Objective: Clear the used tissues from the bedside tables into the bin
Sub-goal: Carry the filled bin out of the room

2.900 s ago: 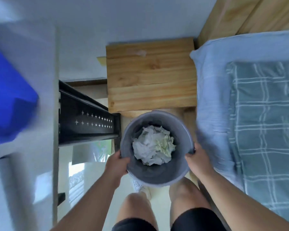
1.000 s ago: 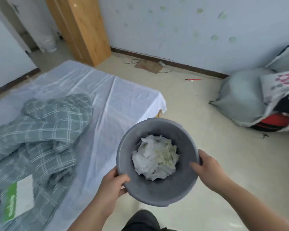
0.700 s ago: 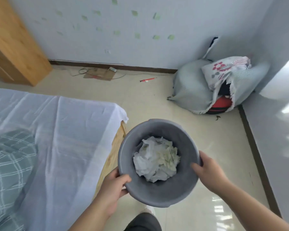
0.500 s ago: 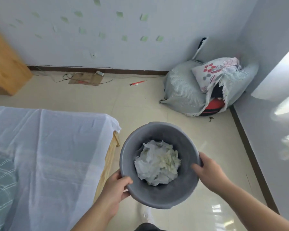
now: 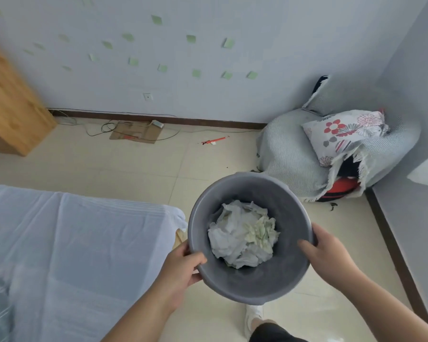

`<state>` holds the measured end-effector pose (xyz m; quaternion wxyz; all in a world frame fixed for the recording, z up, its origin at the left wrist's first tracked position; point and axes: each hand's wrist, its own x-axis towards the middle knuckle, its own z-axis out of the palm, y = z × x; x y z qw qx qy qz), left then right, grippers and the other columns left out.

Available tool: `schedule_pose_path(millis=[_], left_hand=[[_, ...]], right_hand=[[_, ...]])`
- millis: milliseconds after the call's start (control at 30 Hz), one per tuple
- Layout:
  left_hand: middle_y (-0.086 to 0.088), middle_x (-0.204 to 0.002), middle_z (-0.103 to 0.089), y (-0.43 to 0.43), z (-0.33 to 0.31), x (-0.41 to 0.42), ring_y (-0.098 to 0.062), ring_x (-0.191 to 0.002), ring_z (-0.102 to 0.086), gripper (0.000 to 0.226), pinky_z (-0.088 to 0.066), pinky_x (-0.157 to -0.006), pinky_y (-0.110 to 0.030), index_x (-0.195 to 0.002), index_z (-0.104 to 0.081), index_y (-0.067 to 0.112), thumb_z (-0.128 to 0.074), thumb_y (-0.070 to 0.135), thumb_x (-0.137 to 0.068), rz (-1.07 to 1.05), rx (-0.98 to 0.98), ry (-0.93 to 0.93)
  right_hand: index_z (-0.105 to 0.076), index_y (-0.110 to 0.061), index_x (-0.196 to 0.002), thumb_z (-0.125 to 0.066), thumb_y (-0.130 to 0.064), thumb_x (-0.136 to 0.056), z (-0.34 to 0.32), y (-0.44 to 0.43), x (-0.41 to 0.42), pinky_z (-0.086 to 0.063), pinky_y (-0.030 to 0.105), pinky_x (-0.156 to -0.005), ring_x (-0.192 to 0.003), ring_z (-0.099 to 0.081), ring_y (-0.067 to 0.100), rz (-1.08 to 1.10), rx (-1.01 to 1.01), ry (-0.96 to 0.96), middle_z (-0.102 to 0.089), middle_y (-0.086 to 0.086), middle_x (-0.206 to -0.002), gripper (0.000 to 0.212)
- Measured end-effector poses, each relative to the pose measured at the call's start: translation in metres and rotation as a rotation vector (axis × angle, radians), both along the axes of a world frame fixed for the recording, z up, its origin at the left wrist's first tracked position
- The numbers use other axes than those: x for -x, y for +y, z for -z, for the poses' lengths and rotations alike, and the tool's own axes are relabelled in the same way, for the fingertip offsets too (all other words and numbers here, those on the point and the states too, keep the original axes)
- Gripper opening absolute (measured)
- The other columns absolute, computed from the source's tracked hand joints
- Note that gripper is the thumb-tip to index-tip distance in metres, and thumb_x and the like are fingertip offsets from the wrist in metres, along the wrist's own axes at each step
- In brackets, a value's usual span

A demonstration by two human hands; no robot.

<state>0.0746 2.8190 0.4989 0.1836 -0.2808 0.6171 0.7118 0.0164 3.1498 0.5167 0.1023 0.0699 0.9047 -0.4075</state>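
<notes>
A round grey bin point(image 5: 255, 283) is held up in front of me over the floor, just past the foot corner of the bed. Crumpled white and pale green tissues point(image 5: 242, 234) fill its bottom. My left hand point(image 5: 181, 266) grips the bin's left rim, thumb curled over the edge. My right hand point(image 5: 324, 251) grips the right rim, thumb inside. No bedside table is in view.
The bed with a white sheet point(image 5: 72, 243) lies at the left. A wooden cabinet point(image 5: 8, 104) stands at the far left wall. A grey bundle with a floral pillow point(image 5: 341, 154) fills the right corner. Cardboard and cables point(image 5: 136, 132) and a red pen point(image 5: 214, 140) lie on the tiled floor.
I have turned away from the wooden bedside table and bed toward the room's far corner, carrying the bin in both hands. The grip on the bin is unchanged.
</notes>
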Motion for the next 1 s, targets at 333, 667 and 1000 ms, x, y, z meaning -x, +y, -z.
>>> schedule_pose_path(millis=[333, 667, 1000], left_hand=[[-0.004, -0.108, -0.083, -0.011, 0.023, 0.167, -0.023, -0.094, -0.081, 0.041, -0.065, -0.074, -0.034, -0.099, -0.084, 0.033, -0.065, 0.003, -0.079, -0.060, 0.053, -0.081], [-0.003, -0.104, -0.084, -0.052, 0.008, 0.317, -0.024, -0.095, -0.081, 0.038, -0.066, -0.073, -0.034, -0.104, -0.083, 0.028, -0.062, 0.000, -0.090, -0.194, 0.084, -0.066], [-0.016, -0.101, -0.083, -0.128, 0.062, 0.455, -0.033, -0.089, -0.082, 0.045, -0.067, -0.072, -0.042, -0.099, -0.086, 0.021, -0.074, 0.003, -0.060, -0.348, -0.063, -0.151]], right_hand=[[-0.061, -0.027, -0.080, -0.066, -0.017, -0.086, 0.050, -0.017, 0.199, -0.047, 0.025, -0.053, -0.066, -0.063, 0.011, -0.082, 0.003, -0.090, -0.068, -0.013, -0.071, 0.013], [-0.066, -0.039, -0.089, -0.066, -0.025, -0.083, 0.018, -0.064, 0.404, -0.048, 0.013, -0.055, -0.073, -0.065, 0.001, -0.308, 0.040, -0.082, -0.071, -0.019, -0.079, 0.015], [-0.069, -0.040, -0.096, -0.069, -0.019, -0.085, 0.046, -0.155, 0.566, -0.049, 0.011, -0.061, -0.080, -0.068, -0.010, -0.416, -0.022, -0.217, -0.074, -0.030, -0.086, 0.023]])
